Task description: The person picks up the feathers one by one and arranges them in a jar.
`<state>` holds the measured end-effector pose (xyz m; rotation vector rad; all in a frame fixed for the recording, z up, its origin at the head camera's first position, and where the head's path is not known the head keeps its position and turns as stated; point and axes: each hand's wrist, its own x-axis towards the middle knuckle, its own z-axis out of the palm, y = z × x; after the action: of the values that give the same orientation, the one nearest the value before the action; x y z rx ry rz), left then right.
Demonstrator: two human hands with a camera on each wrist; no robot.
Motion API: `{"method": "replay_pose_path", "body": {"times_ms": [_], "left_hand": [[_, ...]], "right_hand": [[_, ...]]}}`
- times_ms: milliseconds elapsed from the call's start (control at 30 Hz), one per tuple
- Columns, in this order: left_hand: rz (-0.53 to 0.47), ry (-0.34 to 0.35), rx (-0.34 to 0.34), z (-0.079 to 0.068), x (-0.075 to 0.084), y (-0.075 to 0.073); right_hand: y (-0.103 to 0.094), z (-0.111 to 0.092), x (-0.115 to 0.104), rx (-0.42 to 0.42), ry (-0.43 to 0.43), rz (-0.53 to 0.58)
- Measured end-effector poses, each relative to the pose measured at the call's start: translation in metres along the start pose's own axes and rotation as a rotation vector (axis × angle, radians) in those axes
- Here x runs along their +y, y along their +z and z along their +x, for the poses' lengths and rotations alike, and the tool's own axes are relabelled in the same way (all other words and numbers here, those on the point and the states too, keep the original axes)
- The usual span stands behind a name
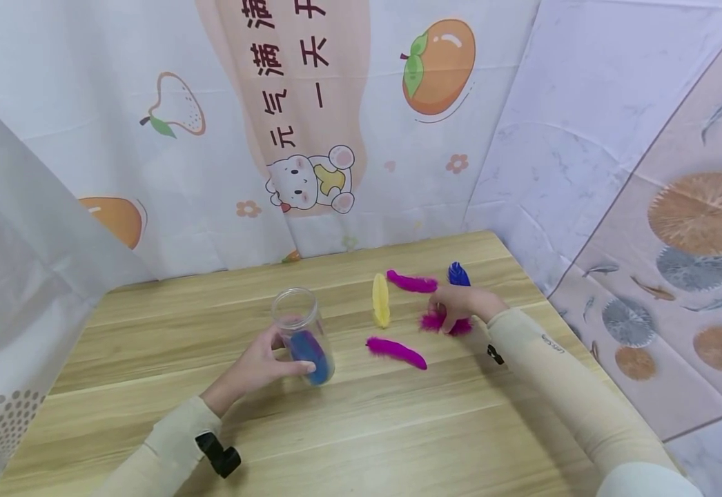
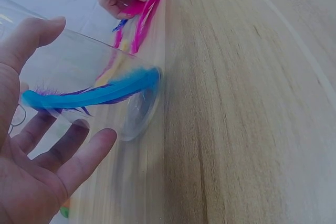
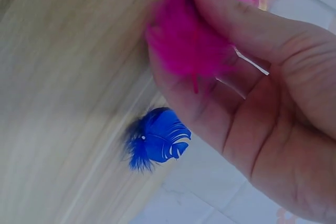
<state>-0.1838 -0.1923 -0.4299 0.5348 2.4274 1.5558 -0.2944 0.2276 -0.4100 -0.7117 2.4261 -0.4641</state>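
Note:
My left hand (image 1: 258, 366) grips a clear jar (image 1: 322, 331) on the table's left-centre, thumb and fingers around its side. Inside it lie a light-blue feather (image 2: 100, 93) and purple strands. The jar leans slightly in the head view. Over to the right, my right hand (image 1: 463, 304) pinches a fluffy magenta feather (image 3: 186, 40) between thumb and fingers, low over the tabletop. A dark-blue feather (image 3: 163, 136) lies just beyond that hand. Two more magenta feathers, one behind (image 1: 412, 282) and one in front (image 1: 396, 351), lie between the hands, with a yellow feather (image 1: 381, 301) near them.
The wooden table (image 1: 348, 435) meets a printed curtain (image 1: 212, 179) at its back edge. Another patterned cloth (image 1: 640, 276) hangs along the right side, and pale cloth (image 1: 19, 241) hangs at the left.

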Motion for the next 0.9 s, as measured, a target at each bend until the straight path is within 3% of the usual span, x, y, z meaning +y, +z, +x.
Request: {"method": "replay_pose_path", "body": {"times_ms": [667,900], "left_hand": [[-0.01,-0.008,-0.007,-0.0004,-0.0015,-0.0003],[-0.009,-0.002,-0.008,-0.0003,-0.0014,-0.0001]], "right_hand": [[0.0015,0.0021,-0.004,-0.034,-0.059,-0.058],[0.0018,0.0004,-0.0045,-0.035,-0.03,-0.033]]}}
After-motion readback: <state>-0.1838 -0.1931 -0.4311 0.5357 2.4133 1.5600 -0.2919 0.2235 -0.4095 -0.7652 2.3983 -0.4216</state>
